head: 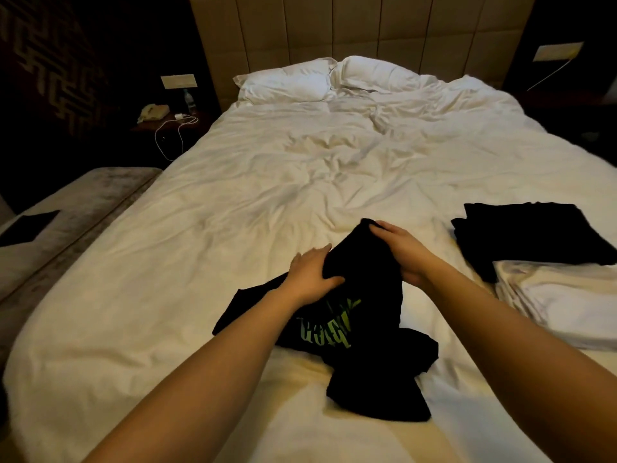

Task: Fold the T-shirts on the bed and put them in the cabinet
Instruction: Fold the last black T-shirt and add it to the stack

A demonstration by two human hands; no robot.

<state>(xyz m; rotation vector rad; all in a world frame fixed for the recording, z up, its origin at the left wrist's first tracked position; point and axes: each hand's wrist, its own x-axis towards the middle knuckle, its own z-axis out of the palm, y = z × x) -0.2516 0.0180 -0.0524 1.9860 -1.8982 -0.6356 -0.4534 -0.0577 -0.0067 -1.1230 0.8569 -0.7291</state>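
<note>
Two white pillows (329, 78) lie against the headboard (367, 28); a telephone (153, 112) sits on the nightstand (167, 123).

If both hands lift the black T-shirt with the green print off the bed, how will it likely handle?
Probably floppy: the black T-shirt lies bunched and creased on the bed, sagging around the left hand and right hand. Likely light, since thin cloth. Loose ends would probably dangle outside the grip.

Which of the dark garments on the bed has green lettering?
The crumpled black T-shirt held by both hands, left and right. The dark folded garment to its right shows no print.
</note>
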